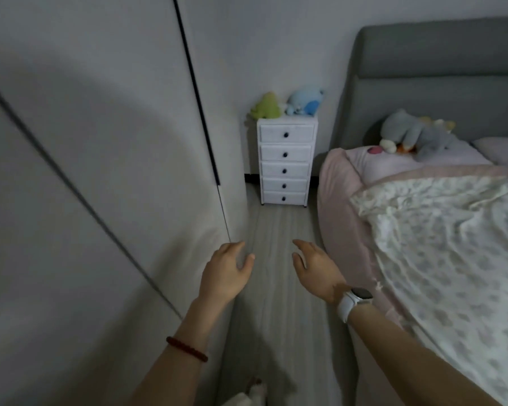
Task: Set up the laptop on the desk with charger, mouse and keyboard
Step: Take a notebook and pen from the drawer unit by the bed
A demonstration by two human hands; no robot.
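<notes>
Standing in a narrow aisle between wardrobe doors (100, 171) and a bed (437, 230), the person holds both hands out over the floor. Left hand (226, 273) and right hand (317, 273): each grip loosely spread, holding nothing. Laptop, charger, mouse and keyboard are not in view, nor any counter; their position relative to either grip cannot be told. Judgement: a laptop is rigid, fairly heavy and fragile, best taken closed by both side edges.

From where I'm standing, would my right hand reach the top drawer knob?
Probably not yet. The right hand is open over bare floor, and the knob sits well beyond it; nothing blocks the way, so stepping forward should do.
</notes>
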